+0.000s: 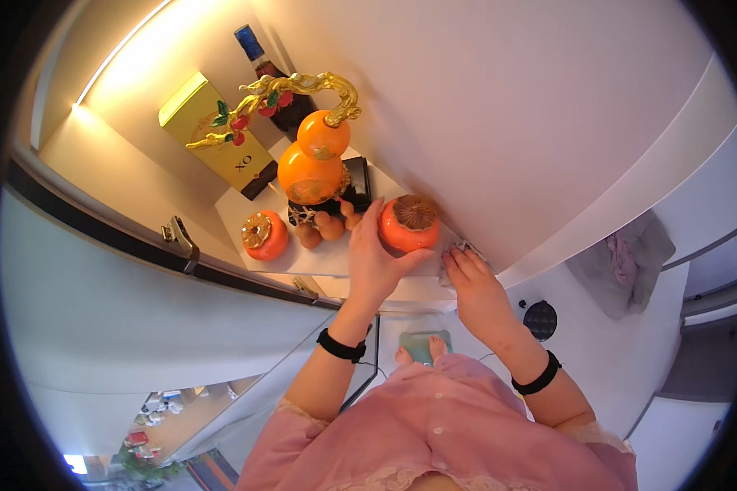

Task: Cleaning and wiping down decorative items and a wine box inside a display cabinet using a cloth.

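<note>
My left hand [378, 251] grips an orange persimmon-shaped jar [409, 224] with a brown lid, at the right part of a lit cabinet shelf [319, 264]. To its right, my right hand [474, 279] presses a crumpled cloth or tissue [447, 276] to the shelf's right end, beside the side wall. Small brown gourds [330, 226] stand just left of my left hand. Behind them rises an orange gourd ornament [310, 172] with a golden branch and red fruit. A second persimmon-shaped jar [264, 235] is at the shelf's left.
At the back are a yellow box [218, 138] and a dark bottle [276, 80] with a blue cap. An open cabinet door with metal hinges [183, 242] borders the left. Below, my feet stand on a green platform [427, 340]; a round black object [540, 320] lies on the floor.
</note>
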A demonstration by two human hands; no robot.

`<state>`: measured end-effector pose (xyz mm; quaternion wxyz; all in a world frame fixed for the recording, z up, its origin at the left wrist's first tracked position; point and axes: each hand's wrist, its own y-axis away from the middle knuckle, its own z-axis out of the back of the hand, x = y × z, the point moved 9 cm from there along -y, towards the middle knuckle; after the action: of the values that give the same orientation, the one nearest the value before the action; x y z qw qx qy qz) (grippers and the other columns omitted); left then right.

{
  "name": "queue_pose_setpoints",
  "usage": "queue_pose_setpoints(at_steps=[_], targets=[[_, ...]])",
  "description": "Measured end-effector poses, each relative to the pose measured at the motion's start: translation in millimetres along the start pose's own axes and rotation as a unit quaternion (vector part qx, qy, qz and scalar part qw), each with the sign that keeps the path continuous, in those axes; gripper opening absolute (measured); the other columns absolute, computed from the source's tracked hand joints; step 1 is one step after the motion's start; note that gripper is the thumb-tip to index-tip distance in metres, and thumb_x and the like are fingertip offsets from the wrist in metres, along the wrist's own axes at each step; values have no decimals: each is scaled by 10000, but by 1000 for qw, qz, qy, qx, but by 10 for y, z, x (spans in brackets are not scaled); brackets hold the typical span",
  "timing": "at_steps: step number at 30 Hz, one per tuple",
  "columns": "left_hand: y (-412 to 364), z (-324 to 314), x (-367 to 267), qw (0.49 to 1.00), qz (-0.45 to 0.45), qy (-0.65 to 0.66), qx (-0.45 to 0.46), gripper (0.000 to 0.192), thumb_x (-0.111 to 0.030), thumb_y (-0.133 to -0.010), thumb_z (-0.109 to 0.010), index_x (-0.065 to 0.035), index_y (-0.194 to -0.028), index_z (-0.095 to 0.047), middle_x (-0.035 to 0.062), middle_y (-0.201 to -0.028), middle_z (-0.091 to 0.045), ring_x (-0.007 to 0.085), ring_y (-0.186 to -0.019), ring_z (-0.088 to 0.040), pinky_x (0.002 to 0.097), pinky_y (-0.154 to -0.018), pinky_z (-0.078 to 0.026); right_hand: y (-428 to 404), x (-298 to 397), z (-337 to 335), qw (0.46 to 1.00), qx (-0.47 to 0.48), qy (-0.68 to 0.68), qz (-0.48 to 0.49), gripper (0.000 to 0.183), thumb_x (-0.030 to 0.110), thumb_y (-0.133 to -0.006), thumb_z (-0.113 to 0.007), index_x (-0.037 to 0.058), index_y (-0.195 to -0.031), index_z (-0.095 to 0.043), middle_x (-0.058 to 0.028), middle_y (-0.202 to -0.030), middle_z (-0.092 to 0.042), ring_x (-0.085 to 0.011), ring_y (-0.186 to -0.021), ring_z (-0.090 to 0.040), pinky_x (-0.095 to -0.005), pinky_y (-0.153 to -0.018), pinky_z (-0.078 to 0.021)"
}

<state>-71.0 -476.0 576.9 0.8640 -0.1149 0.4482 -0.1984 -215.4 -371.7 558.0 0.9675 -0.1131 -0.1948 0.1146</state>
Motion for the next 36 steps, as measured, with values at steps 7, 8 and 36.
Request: queue_pose_setpoints(at_steps=[7, 8, 36], targets=[[31, -42, 61, 1000, -2, -13, 13, 994, -290, -635, -932, 22, -1424, -414, 198, -1303, -547, 356, -1204, -545, 404, -1017, -460, -40, 28, -40, 1000, -15, 16, 9, 565, -46, -764, -564, -62, -1326, -517, -219, -1377, -524, -380, -1283, -487, -429, -1074, -429], [26, -66, 86, 1000, -1, -12, 14, 994, -290, -635, -932, 22, -1424, -414, 198, -1303, -547, 356, -1204, -545, 404, -1017, -460, -67, 23, -71, 1000, -14, 16, 7, 565, -46, -764, -564, -62, -1326, -517, -219, -1377, -524, -380, -1283, -487, -429, -1074, -429], [243, 103, 113, 994, -69, -45, -67, 978, -69, -643, -851, -38, -1489, -362, 178, -1301, -477, 359, -1217, -468, 434, -1030, -415, -114, 512, -328, 996, -25, 65, 57, 558, 64, -797, -558, -94, -1329, -506, -223, -1357, -532, -374, -1290, -477, -419, -1117, -392]])
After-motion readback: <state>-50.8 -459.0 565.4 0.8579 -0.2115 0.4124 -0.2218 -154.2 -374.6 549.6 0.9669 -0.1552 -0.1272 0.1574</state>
